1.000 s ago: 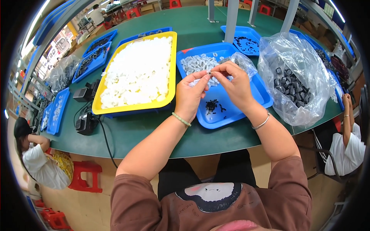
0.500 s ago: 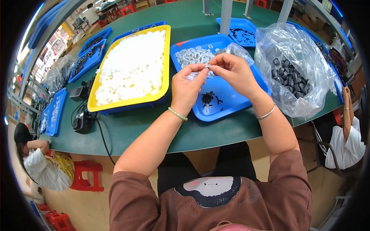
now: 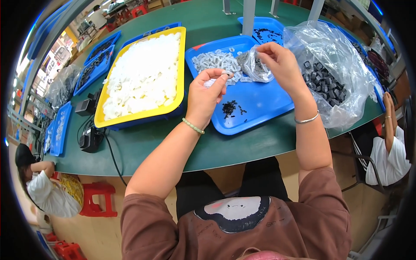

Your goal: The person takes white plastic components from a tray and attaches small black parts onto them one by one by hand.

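Observation:
My left hand (image 3: 207, 96) is closed, thumb and forefinger pinching a small pale and dark part (image 3: 227, 74) above the blue tray (image 3: 255, 123). My right hand (image 3: 279, 65) is at the mouth of a small clear plastic bag (image 3: 256, 67), its bent fingertips gripping the bag's upper edge. Small greyish parts show through the plastic. Translucent whitish plastic pieces (image 3: 216, 61) lie heaped in the far half of the tray. Nearer me, a little pile of tiny black parts (image 3: 229, 108) rests on the tray's bottom.
To the left stands a yellow tray (image 3: 182, 65) heaped with white pieces. On the right, a big clear bag (image 3: 346, 56) holds black blocks (image 3: 324, 84). A metal post (image 3: 248, 19) rises behind the tray. Black adapters (image 3: 90, 138) with cables sit at left. People sit at both sides.
My right hand has left the small part and moved up and right to the small plastic bag. My left hand keeps its pinch on the part. The whole view has shifted slightly.

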### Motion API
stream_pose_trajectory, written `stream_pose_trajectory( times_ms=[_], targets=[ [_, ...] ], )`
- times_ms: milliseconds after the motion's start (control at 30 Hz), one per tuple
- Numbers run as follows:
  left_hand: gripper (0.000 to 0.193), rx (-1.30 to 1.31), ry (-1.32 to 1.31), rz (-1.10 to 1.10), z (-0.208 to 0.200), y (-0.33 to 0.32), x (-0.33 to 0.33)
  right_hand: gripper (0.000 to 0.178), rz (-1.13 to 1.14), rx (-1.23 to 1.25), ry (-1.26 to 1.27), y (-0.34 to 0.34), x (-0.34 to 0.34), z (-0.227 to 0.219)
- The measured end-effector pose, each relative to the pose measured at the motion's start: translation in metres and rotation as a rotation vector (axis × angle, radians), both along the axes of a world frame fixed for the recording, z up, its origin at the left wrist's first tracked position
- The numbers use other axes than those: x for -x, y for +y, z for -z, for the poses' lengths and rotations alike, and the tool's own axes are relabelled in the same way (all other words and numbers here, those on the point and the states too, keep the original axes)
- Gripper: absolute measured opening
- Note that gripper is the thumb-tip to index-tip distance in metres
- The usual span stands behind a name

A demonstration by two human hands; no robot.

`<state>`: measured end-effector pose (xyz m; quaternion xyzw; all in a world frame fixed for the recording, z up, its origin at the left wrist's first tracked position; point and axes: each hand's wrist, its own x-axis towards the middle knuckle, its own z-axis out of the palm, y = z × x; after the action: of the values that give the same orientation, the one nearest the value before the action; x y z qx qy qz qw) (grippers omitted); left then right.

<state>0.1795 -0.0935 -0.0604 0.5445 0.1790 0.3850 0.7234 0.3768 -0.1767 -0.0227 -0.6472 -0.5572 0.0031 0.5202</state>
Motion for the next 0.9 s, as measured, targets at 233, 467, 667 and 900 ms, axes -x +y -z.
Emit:
stream_pose_trajectory(
  times_ms=[233,467,667,900],
  targets=[
    [0.016,-0.005,0.013,0.012,0.004,0.002,-0.001,0.016,0.171,0.364,-0.457,0.013,-0.046,0.047],
    [0.017,0.007,0.004,-0.020,0.002,0.001,-0.001,0.014,0.192,0.509,-0.509,0.018,-0.033,0.043],
    [0.021,0.071,-0.015,-0.025,0.001,0.000,0.000,0.010,0.221,0.602,-0.510,0.020,-0.031,0.041],
    [0.019,0.039,0.002,-0.010,0.000,0.000,0.000,0.008,0.167,0.385,-0.585,0.021,-0.034,0.048]
  ],
)
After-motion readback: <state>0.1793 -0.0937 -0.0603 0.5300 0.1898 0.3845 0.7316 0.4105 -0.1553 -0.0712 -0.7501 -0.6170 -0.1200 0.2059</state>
